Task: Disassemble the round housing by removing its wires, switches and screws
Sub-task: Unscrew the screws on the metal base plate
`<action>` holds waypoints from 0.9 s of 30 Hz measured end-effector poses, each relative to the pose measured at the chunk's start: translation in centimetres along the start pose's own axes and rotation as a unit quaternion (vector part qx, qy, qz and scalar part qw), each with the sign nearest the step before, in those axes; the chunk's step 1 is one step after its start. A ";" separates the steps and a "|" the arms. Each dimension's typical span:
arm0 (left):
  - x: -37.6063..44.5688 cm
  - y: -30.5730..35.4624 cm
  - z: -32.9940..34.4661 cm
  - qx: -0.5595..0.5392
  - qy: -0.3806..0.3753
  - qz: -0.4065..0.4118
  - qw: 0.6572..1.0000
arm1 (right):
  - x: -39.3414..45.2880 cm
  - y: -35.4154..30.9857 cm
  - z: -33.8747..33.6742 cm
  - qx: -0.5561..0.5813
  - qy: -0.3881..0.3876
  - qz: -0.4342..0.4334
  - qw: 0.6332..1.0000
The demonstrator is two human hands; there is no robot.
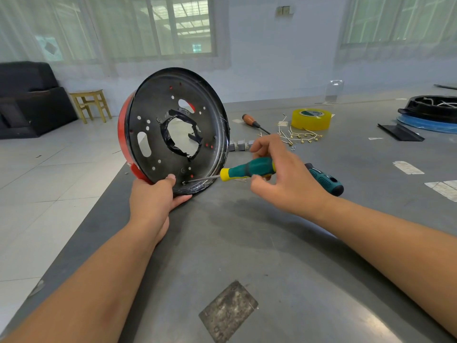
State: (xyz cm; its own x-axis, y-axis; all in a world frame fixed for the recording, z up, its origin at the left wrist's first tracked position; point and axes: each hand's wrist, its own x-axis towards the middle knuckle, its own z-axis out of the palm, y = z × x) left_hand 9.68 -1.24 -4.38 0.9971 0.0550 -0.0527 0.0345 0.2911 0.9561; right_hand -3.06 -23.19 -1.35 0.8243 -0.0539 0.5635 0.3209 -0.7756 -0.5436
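The left hand grips the round housing (dished black metal, red outside) on edge on the grey tabletop, while the right hand pinches a green-handled screwdriver, tip at a rim screw.

grey tabletop with a worn dark patch near its front edge; yellow tape roll lying flat further back, bits of white tape stuck at right; black round part on a blue ring at far right; wooden stool and black sofa on the tiled floor, left
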 end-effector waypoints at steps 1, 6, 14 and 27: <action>0.0 0.0 0.0 -0.001 0.000 0.000 1.000 | 0.0 -0.1 0.0 0.002 0.000 0.007 1.000; 0.0 0.0 0.0 -0.001 0.000 0.000 1.000 | 0.3 0.4 -0.2 -0.060 0.003 0.031 0.998; 0.1 -0.1 -0.1 -0.002 0.001 -0.002 1.000 | 0.1 0.2 0.4 0.032 0.020 0.031 0.999; 0.1 -0.1 -0.2 -0.001 -0.006 0.000 1.000 | 0.0 0.0 0.6 0.030 0.047 0.022 0.998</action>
State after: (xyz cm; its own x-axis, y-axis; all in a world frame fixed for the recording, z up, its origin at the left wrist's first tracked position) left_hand 9.82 -1.13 -4.56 0.9978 0.0435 -0.0493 0.0344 0.2939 0.9552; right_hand -2.77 -22.86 -1.71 0.7919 -0.1485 0.5923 0.3144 -0.7324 -0.6040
